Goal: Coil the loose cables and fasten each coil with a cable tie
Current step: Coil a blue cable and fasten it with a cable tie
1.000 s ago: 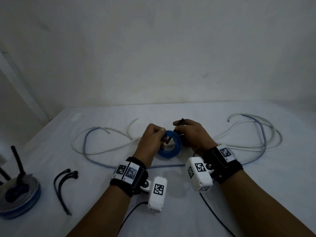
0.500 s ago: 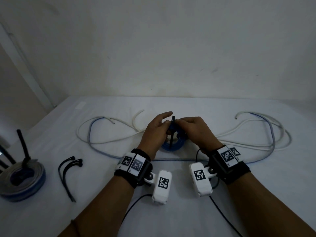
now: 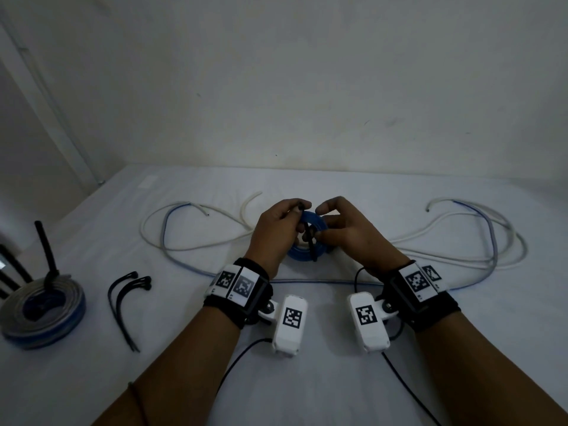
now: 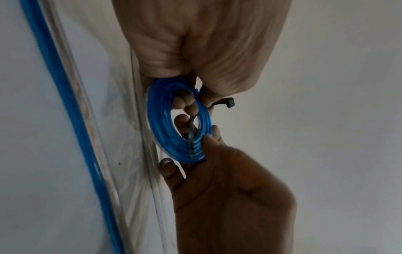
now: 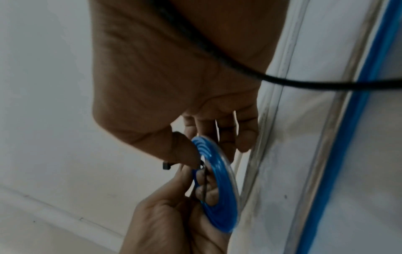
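A small coil of blue cable [image 3: 307,256] stands on edge at the table's middle, held between both hands. A black cable tie [image 3: 311,241] runs through its hole and over its rim. My left hand [image 3: 296,210] grips the coil's top and pinches the tie just below its square head [image 4: 230,103]. My right hand [image 3: 322,218] pinches the opposite side of the blue coil [image 4: 172,137], thumb pressing the tie's strap [image 4: 191,135] against the turns. In the right wrist view the blue coil [image 5: 219,189] sits edge-on between the right thumb and the left hand's fingers.
A tied grey-and-blue coil [image 3: 43,312] with a tie tail upright lies at far left. Spare black cable ties [image 3: 126,302] lie beside it. Loose white and blue cables sprawl at left [image 3: 190,241] and right [image 3: 479,238]. A blue cable [image 3: 322,282] crosses near my wrists.
The left fingers, stretched out half a second ago, have curled and now pinch the tie below its head. The coil has tipped more upright, with the strap hanging down through it.
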